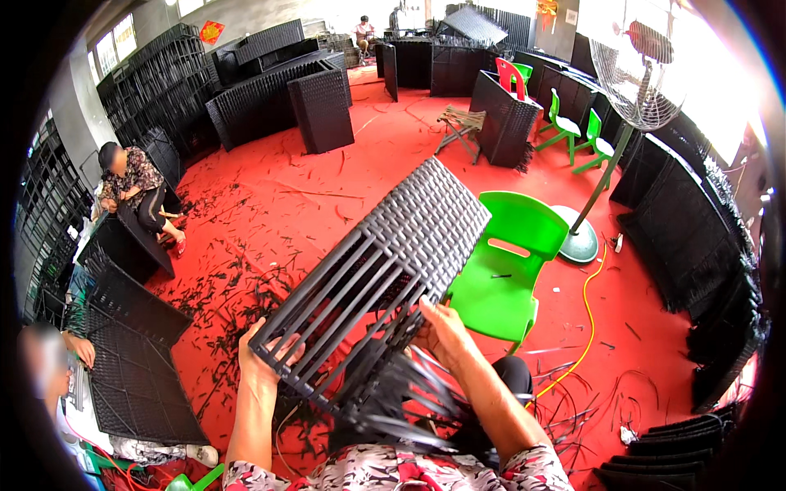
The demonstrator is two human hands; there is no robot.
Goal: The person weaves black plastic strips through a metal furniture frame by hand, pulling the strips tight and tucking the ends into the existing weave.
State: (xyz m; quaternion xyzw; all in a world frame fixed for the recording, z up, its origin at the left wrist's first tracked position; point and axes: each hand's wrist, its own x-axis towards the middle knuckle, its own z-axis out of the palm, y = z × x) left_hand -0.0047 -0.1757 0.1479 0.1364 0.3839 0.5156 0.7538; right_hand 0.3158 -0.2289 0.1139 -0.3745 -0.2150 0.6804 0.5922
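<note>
I hold a dark woven wicker frame point(385, 254) tilted across my lap, its woven part pointing up and away, bare metal bars toward me. My left hand point(264, 360) grips the near lower corner of the bars. My right hand point(446, 331) is closed on the frame's underside, where loose dark wicker strands point(401, 401) hang down and fan out. A green plastic chair point(508, 262) stands just behind the frame, to my right.
Red floor littered with dark wicker offcuts point(229, 286). Two people sit at my left working on dark woven panels point(139, 360). Stacks of woven furniture line the walls. A standing fan point(630, 90) and a yellow cable point(585, 327) are at the right.
</note>
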